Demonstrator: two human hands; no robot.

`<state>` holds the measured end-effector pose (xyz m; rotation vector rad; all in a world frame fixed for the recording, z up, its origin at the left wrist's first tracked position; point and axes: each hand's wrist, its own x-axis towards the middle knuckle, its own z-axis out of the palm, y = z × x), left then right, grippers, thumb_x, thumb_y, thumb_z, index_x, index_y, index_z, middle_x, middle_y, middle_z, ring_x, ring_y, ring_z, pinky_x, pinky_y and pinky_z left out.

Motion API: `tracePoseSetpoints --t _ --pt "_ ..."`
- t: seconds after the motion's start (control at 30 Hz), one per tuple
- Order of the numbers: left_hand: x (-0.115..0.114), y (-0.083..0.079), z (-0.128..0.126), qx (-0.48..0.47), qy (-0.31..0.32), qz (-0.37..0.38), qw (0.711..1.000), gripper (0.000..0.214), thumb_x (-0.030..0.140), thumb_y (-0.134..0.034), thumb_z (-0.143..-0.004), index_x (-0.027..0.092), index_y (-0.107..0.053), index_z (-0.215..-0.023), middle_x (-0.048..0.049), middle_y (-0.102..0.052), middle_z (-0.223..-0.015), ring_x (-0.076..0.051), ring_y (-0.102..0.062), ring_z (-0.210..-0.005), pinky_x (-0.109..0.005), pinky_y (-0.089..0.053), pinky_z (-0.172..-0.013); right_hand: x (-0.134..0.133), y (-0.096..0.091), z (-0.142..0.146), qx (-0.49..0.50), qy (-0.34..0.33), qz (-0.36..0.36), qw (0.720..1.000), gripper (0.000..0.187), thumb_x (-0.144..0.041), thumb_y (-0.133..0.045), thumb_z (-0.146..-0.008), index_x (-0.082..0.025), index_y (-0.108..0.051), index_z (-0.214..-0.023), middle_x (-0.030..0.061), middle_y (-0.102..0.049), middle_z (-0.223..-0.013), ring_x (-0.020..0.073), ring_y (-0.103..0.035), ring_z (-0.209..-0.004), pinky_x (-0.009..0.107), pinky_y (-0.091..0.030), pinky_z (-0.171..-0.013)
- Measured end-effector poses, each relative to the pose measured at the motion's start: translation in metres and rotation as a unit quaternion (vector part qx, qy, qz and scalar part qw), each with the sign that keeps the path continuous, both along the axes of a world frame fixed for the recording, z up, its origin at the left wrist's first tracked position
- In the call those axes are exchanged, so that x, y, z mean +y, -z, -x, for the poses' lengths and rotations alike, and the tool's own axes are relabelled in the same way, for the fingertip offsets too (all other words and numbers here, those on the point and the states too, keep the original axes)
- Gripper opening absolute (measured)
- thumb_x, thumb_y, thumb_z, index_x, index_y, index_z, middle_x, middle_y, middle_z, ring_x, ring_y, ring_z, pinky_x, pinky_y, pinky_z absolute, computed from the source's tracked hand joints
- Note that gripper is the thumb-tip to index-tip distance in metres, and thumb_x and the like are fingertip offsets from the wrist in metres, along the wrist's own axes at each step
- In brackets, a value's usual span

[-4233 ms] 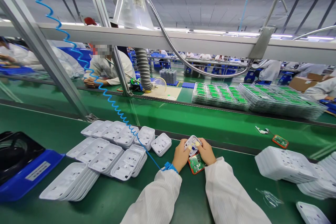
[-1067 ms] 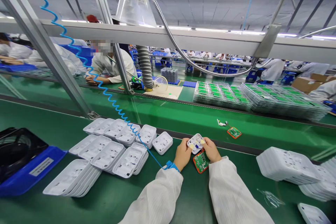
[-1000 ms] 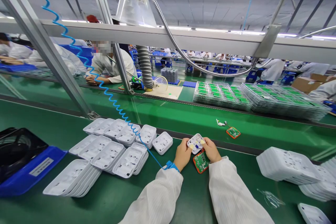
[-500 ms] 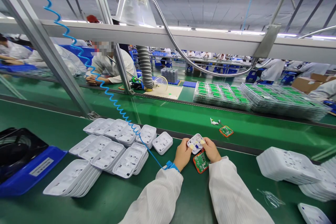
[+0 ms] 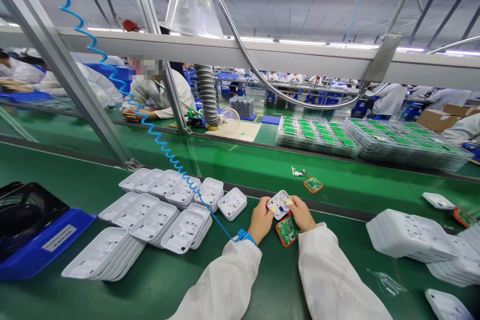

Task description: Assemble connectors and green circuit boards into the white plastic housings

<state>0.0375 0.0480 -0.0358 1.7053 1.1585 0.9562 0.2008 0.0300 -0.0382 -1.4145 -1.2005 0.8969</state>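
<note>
Between my hands is a small white plastic housing (image 5: pixel 279 202), its inner side facing up. My left hand (image 5: pixel 261 221) grips its left edge, the thumb over the inside. On the other side my right hand (image 5: pixel 302 214) is closed on the right edge, its thumb also pressing inside. Yellowish covers show on both thumbs. Just below the housing, a green circuit board with an orange-red border (image 5: pixel 287 230) lies close to my right hand; whether it is joined to the housing I cannot tell. A blue wrist strap (image 5: pixel 243 236) circles my left wrist.
Stacks of white housings (image 5: pixel 150 222) cover the left; more white stacks (image 5: pixel 410 235) stand right. A belt (image 5: pixel 232 165) beyond carries a circuit board (image 5: pixel 312 184) and a white housing (image 5: pixel 438 201). A coiled blue cord (image 5: pixel 165 147) hangs to my wrist. A fan (image 5: pixel 30 220) sits far left.
The circuit board on the belt and its small white part have shifted left. A white housing with a board has come into view at the right. My hands have hardly moved.
</note>
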Motion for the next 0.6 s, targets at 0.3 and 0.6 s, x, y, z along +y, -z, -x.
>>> tracePoseSetpoints --t 0.3,0.6 --pt "0.0011 0.0027 0.0 -0.003 0.003 -0.005 1.0 0.022 0.02 -0.049 -0.076 0.02 -0.053 -0.098 -0.0018 -0.063 -0.086 -0.013 -0.057 -0.075 -0.023 -0.043 -0.066 0.0001 -0.0006 -0.0001 -0.008 0.002 0.002 1.0 0.035 -0.048 -0.055 -0.071 -0.016 -0.06 -0.085 0.0028 -0.063 -0.078 0.0172 -0.053 -0.071 0.029 -0.041 -0.067" --pt "0.0017 0.0038 -0.0009 -0.004 -0.004 -0.011 1.0 0.022 0.021 -0.049 -0.076 0.02 -0.053 -0.098 -0.0012 -0.064 -0.084 -0.013 -0.057 -0.074 -0.023 -0.043 -0.066 -0.0001 -0.0007 0.0003 -0.007 0.004 0.003 1.0 0.037 -0.051 -0.055 -0.07 -0.017 -0.06 -0.084 0.0017 -0.062 -0.076 0.0165 -0.053 -0.068 0.028 -0.04 -0.064"
